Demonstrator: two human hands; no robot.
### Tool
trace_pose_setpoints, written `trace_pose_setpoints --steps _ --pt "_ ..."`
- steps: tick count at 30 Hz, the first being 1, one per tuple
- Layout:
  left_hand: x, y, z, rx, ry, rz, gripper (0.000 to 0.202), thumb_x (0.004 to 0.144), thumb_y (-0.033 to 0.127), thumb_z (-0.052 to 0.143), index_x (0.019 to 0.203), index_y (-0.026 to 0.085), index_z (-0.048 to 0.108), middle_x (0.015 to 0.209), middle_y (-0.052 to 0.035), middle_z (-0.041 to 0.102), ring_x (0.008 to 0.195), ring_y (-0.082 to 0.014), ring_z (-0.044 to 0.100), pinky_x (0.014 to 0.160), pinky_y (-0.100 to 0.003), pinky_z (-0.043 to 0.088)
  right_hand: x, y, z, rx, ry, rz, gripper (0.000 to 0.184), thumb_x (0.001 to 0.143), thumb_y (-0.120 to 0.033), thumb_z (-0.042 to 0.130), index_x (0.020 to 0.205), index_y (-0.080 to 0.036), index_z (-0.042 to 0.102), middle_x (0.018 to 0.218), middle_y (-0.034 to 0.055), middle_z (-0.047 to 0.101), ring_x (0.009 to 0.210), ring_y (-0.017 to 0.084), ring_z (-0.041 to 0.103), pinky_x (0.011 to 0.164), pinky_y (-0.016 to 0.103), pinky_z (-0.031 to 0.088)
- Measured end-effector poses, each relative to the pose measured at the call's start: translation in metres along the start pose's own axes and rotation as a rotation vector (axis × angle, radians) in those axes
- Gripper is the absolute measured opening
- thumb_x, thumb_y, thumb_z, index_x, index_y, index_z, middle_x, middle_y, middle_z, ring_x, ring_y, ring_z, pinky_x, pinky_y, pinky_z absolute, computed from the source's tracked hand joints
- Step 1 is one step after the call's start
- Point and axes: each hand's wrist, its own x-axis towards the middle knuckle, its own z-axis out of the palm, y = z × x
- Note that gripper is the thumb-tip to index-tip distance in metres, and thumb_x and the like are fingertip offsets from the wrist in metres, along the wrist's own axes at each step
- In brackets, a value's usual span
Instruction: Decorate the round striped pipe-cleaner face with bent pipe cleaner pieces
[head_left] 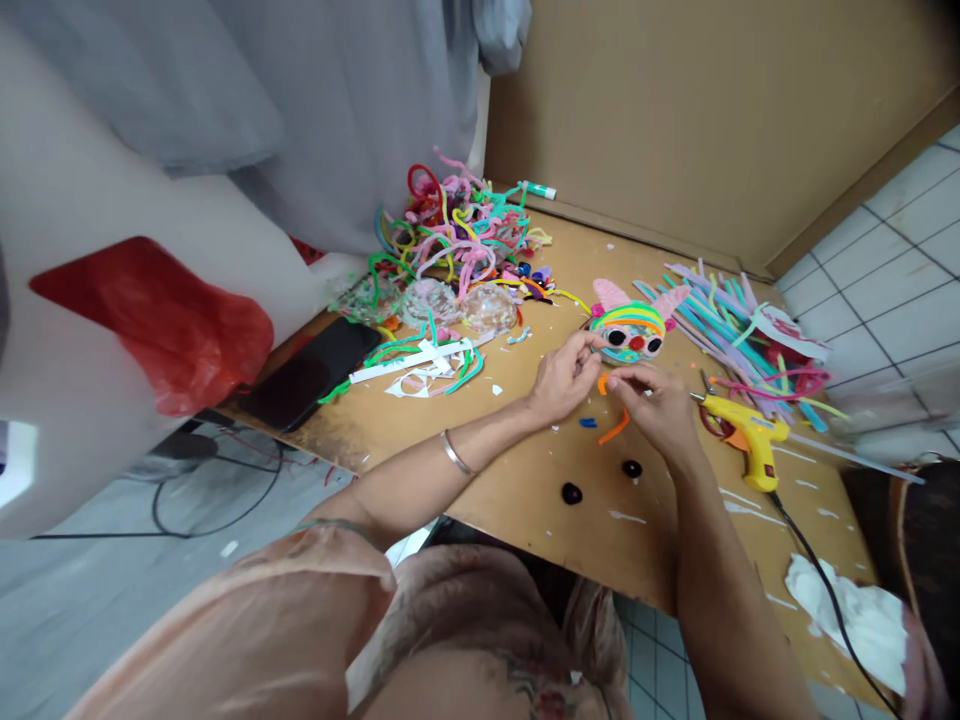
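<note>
Right hand point(656, 405): thumb and fingertips drawn together, apparently pinching a short orange pipe-cleaner piece point(603, 385); left hand point(564, 382): index finger extended at the left edge of the striped animal-face ornament point(628, 355), other fingers curled; contact and any hold there cannot be told. The ornament lies on the tabletop point(517, 485), just beyond both hands; a longer orange strip point(615, 429) shows below the right hand, a blue piece point(589, 423) beside it. Advised: grip the short piece by its very end, keeping the free part in sight; steady the ornament by its rim, off the black eyes and red nose point(637, 343); keep the right wrist clear of the yellow glue gun point(750, 432), whose nozzle points toward that hand and may be hot.
</note>
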Motion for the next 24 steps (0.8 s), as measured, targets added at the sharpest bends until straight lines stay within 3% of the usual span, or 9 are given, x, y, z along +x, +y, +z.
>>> trace_pose_setpoints --steps 4,7,11,13,17,21,24 --pt "0.005 -0.001 -0.001 0.041 0.030 -0.012 0.016 0.089 0.018 0.049 0.100 0.019 0.060 0.057 0.0069 0.044 0.053 -0.0100 0.044 0.059 -0.022 0.037 -0.001 0.001 0.003 -0.026 -0.178 -0.011 0.018 0.079 -0.031 0.061 0.072 -0.018 0.073 0.065 0.0008 0.066 0.056 0.012 0.053 0.054 0.025 0.041" --pt "0.009 0.007 -0.009 0.204 -0.071 -0.043 0.018 0.087 0.017 0.051 0.101 0.020 0.063 0.059 0.0044 0.051 0.055 -0.0125 0.048 0.060 -0.024 0.038 -0.001 0.000 0.007 -0.018 -0.280 -0.012 0.021 0.080 -0.031 0.061 0.071 -0.017 0.073 0.064 0.0010 0.066 0.055 0.012 0.053 0.053 0.025 0.041" --pt "0.002 0.031 -0.042 0.565 -0.289 -0.039 0.015 0.078 0.018 0.065 0.094 0.020 0.068 0.078 -0.0051 0.067 0.069 -0.0194 0.059 0.066 -0.028 0.041 -0.002 0.001 0.010 -0.007 -0.314 0.002 0.023 0.081 -0.033 0.060 0.071 -0.017 0.073 0.066 0.0019 0.067 0.055 0.013 0.055 0.054 0.026 0.042" --pt "-0.007 0.042 -0.065 0.739 -0.249 -0.080 0.011 0.083 0.021 0.061 0.091 0.019 0.069 0.088 -0.0095 0.070 0.075 -0.0219 0.062 0.068 -0.029 0.042 -0.003 0.002 0.011 0.012 -0.300 0.025 0.024 0.082 -0.034 0.060 0.073 -0.017 0.073 0.069 0.0028 0.069 0.059 0.014 0.059 0.056 0.026 0.045" --pt "-0.022 0.050 -0.106 1.108 -0.179 -0.301 0.022 0.086 0.023 0.054 0.101 0.016 0.069 0.102 -0.0172 0.070 0.083 -0.0291 0.065 0.069 -0.034 0.044 -0.004 -0.002 0.012 0.049 -0.302 0.054 0.023 0.082 -0.035 0.060 0.074 -0.017 0.073 0.073 0.0036 0.070 0.064 0.015 0.063 0.059 0.027 0.047" --pt "-0.025 0.043 -0.119 1.275 -0.301 -0.455 0.026 0.085 0.023 0.053 0.099 0.012 0.072 0.103 -0.0220 0.071 0.089 -0.0350 0.068 0.070 -0.037 0.046 -0.005 -0.010 0.016 0.095 -0.354 0.056 0.021 0.081 -0.032 0.060 0.073 -0.018 0.073 0.072 0.0028 0.070 0.064 0.015 0.063 0.060 0.027 0.048" --pt "-0.025 0.040 -0.121 1.281 -0.288 -0.479 0.028 0.088 0.024 0.048 0.093 0.013 0.074 0.095 -0.0213 0.072 0.087 -0.0343 0.069 0.070 -0.037 0.046 -0.005 -0.012 0.019 0.110 -0.379 0.054 0.020 0.082 -0.030 0.059 0.072 -0.018 0.072 0.072 0.0023 0.071 0.066 0.015 0.062 0.060 0.026 0.047"
